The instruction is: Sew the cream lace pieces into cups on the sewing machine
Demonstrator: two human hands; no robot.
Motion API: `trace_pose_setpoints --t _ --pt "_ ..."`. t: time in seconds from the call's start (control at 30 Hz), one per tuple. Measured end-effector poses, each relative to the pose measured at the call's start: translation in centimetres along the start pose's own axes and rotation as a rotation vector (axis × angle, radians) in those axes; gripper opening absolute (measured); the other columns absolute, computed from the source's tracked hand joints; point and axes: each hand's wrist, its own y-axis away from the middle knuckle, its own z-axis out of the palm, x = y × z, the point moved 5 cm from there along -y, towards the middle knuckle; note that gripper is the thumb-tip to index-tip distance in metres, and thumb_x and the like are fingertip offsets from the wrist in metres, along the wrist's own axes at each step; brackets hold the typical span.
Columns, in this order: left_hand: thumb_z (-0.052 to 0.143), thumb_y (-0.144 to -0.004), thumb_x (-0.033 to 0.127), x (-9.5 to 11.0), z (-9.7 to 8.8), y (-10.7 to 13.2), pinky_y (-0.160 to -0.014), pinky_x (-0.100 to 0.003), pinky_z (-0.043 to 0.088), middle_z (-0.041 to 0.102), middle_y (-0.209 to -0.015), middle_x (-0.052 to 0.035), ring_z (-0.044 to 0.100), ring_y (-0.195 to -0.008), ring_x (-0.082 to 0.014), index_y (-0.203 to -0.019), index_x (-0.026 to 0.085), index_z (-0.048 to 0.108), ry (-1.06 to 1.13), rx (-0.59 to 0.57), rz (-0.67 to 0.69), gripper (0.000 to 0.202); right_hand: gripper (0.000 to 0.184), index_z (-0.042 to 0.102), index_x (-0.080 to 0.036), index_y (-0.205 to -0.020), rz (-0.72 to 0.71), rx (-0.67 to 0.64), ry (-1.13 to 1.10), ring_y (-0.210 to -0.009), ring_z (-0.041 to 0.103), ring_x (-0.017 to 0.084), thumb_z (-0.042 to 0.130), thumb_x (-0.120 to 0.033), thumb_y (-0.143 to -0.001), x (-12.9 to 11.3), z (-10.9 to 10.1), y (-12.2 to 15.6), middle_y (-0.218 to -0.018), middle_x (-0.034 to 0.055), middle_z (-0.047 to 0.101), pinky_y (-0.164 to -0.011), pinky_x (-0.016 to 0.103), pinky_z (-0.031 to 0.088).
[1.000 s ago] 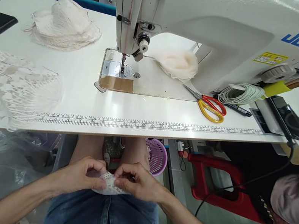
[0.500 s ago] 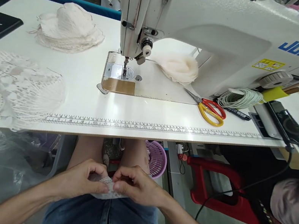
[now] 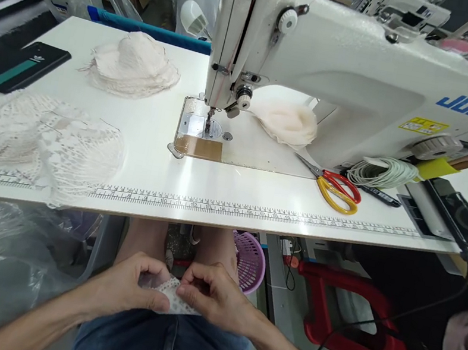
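Over my lap, below the table edge, both hands pinch a small white lace piece (image 3: 175, 303). My left hand (image 3: 127, 289) grips its left side with curled fingers. My right hand (image 3: 213, 295) holds the right side, thumb and fingertips pressed on the lace. Most of the piece is hidden between my fingers. Denim shorts (image 3: 167, 347) lie under my hands.
A white JUKI sewing machine (image 3: 345, 80) stands on the white table (image 3: 148, 169). Stacks of lace pieces lie at left (image 3: 42, 135) and back left (image 3: 133, 64), pale cups (image 3: 291, 122) behind the needle. Scissors (image 3: 336, 187), a cord coil (image 3: 382, 171), a phone (image 3: 27, 66) and a purple basket (image 3: 250, 259) are around.
The view has tilted up and shifted, showing more of the machine. My hands stay together on the lace piece, with the fingers working slightly closer.
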Motion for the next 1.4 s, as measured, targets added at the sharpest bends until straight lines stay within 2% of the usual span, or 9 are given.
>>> trace_pose_setpoints --t 0.13,0.3,0.4,0.5,0.6,0.73,0.87,0.97,1.4 --pt "0.065 -0.071 0.037 2.6 -1.2 1.9 -0.058 -0.022 0.032 0.048 -0.061 0.0033 0.043 -0.061 -0.0129 -0.058 0.016 0.060 -0.063 0.058 0.065 0.025 0.020 0.059 -0.014 -0.072 -0.073 0.039 0.116 -0.047 0.037 0.005 0.053 -0.028 -0.085 -3.5 -0.8 0.0 -0.053 -0.0050 0.045 -0.044 0.016 0.027" --pt "0.062 -0.073 0.040 10.3 -7.4 3.3 -0.054 -0.022 0.030 0.044 -0.059 0.0038 0.041 -0.059 -0.0127 -0.057 0.017 0.054 -0.265 0.204 0.151 0.029 0.019 0.057 -0.016 -0.072 -0.273 0.175 0.299 -0.046 0.038 0.006 0.050 -0.027 -0.086 -10.6 -4.1 -2.1 -0.053 -0.0055 0.045 -0.048 0.017 0.029" --pt "0.060 -0.073 0.041 15.2 -11.6 0.3 -0.050 -0.023 0.024 0.031 -0.054 0.0060 0.030 -0.053 -0.0103 -0.054 0.018 0.044 -0.371 0.246 0.258 0.034 0.022 0.054 -0.016 -0.068 -0.259 0.373 0.561 -0.049 0.039 0.008 0.048 -0.025 -0.087 -12.4 -7.9 -5.9 -0.053 -0.0046 0.045 -0.051 0.020 0.028" --pt "0.063 -0.066 0.039 17.5 -14.7 -5.1 -0.047 -0.024 0.020 0.025 -0.049 0.0070 0.024 -0.049 -0.0091 -0.048 0.020 0.036 -0.429 0.235 0.245 0.038 0.024 0.050 -0.016 -0.061 -0.196 0.488 0.767 -0.048 0.038 0.009 0.049 -0.019 -0.084 -11.7 -12.0 -10.1 -0.052 -0.0032 0.044 -0.050 0.022 0.023" --pt "0.064 -0.061 0.036 17.7 -16.4 -9.7 -0.045 -0.024 0.022 0.021 -0.045 0.0080 0.023 -0.045 -0.0083 -0.044 0.021 0.030 -0.454 0.272 0.195 0.041 0.024 0.051 -0.016 -0.063 -0.182 0.542 0.845 -0.046 0.037 0.011 0.046 -0.017 -0.087 -9.9 -15.5 -12.3 -0.052 -0.0019 0.044 -0.051 0.024 0.022" --pt "0.061 -0.060 0.034 17.1 -16.4 -12.2 -0.042 -0.023 0.021 0.024 -0.042 0.0074 0.029 -0.042 -0.0086 -0.043 0.021 0.031 -0.461 0.246 0.143 0.038 0.021 0.057 -0.016 -0.084 -0.258 0.510 0.888 -0.058 0.049 0.014 0.038 -0.018 -0.093 -8.7 -17.8 -11.7 -0.071 0.0036 0.058 -0.054 0.025 0.029" --pt "0.057 -0.061 0.031 17.1 -16.2 -12.7 -0.041 -0.023 0.019 0.029 -0.042 0.0062 0.030 -0.041 -0.0087 -0.044 0.020 0.031 -0.490 0.237 0.105 0.033 0.021 0.058 -0.018 -0.101 -0.598 0.386 0.989 -0.081 0.056 0.016 0.038 -0.016 -0.095 -9.3 -17.0 -10.4 -0.101 0.0056 0.063 -0.063 0.025 0.037" --pt "0.057 -0.060 0.029 17.4 -16.4 -12.9 -0.041 -0.023 0.017 0.033 -0.044 0.0055 0.031 -0.043 -0.0095 -0.045 0.020 0.035 -0.536 0.265 0.074 0.028 0.021 0.058 -0.016 -0.104 -0.793 0.364 1.100 -0.087 0.055 0.015 0.040 -0.012 -0.095 -9.3 -15.8 -10.1 -0.109 0.0042 0.064 -0.063 0.026 0.038" --pt "0.057 -0.062 0.031 18.0 -16.6 -13.3 -0.042 -0.024 0.020 0.030 -0.046 0.0067 0.032 -0.044 -0.0095 -0.047 0.020 0.032 -0.679 0.223 0.066 0.031 0.021 0.059 -0.015 -0.102 -0.760 0.328 1.197 -0.092 0.053 0.016 0.040 -0.010 -0.094 -9.5 -15.5 -9.8 -0.108 0.0049 0.064 -0.059 0.028 0.035"
